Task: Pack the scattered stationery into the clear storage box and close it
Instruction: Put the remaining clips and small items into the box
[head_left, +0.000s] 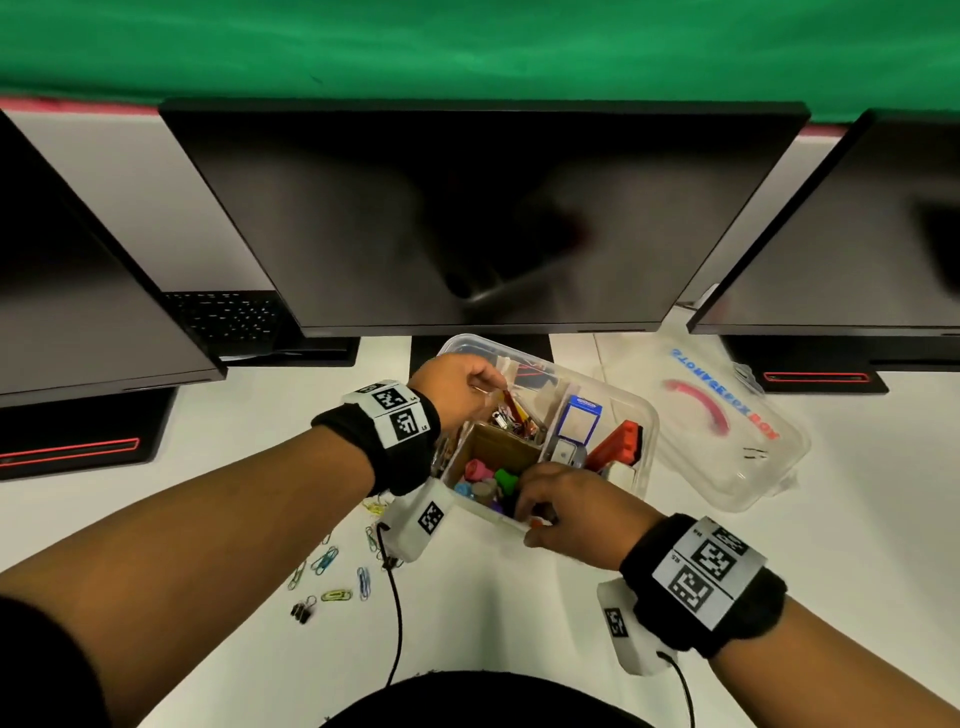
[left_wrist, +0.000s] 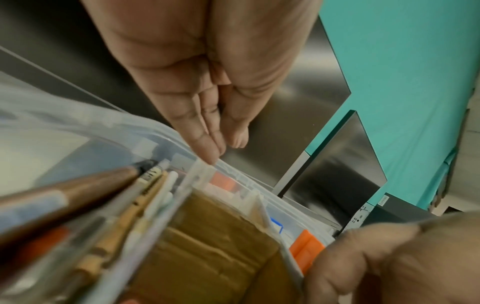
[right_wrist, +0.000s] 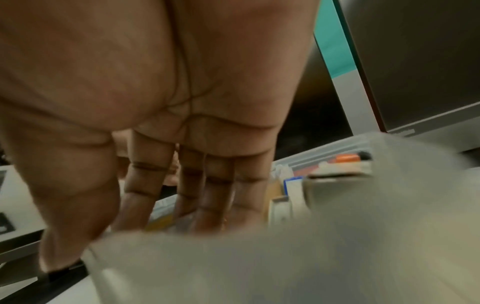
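Note:
The clear storage box (head_left: 650, 434) stands open in the middle of the white desk, split by a cardboard divider (head_left: 498, 446) and filled with small coloured pieces (head_left: 488, 480), an orange tool (head_left: 618, 447) and a blue-white packet (head_left: 579, 420). My left hand (head_left: 470, 385) hovers over its back left part; in the left wrist view the left hand (left_wrist: 226, 151) has straight fingers with nothing seen between them, above the box rim (left_wrist: 155, 127) and pens (left_wrist: 130, 195). My right hand (head_left: 535, 512) holds the near wall, fingers inside, thumb outside. Up close the right hand (right_wrist: 130, 244) straddles that wall (right_wrist: 259, 267).
The clear lid (head_left: 727, 441) lies on the desk to the right of the box. Several paper clips (head_left: 332, 564) and a black binder clip (head_left: 304, 609) lie scattered at the front left. Dark monitors (head_left: 483, 218) stand close behind the box. A wrist cable (head_left: 396, 623) trails across the desk.

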